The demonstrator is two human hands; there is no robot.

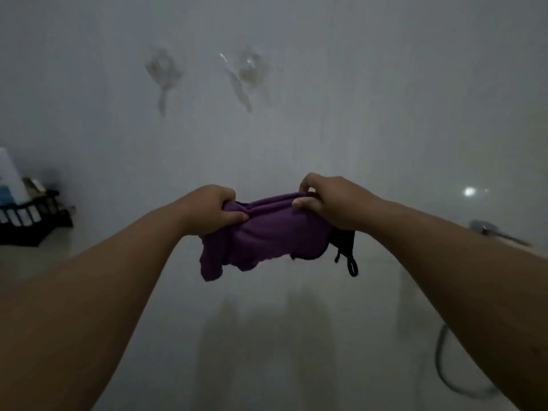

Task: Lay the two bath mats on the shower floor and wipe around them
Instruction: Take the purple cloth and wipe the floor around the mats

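Purple cloth (267, 232): soft, matt, fleecy. Wall (355, 84): smooth, glossy tile. Tap handle (489, 229): shiny metal.

Dim, bluish-grey light; the whole frame is soft and slightly blurred. A small bright glare spot (469, 191) shines on the glossy white tiled wall (326, 114) at right. Wide-angle stretching bends the edges.

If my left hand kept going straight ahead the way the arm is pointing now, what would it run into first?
Most likely the pale wall ahead. The left hand, with its grip on the purple cloth, points forward and slightly inward; nothing else shows in that line. Depth is unclear, so how far off the wall is cannot be told.
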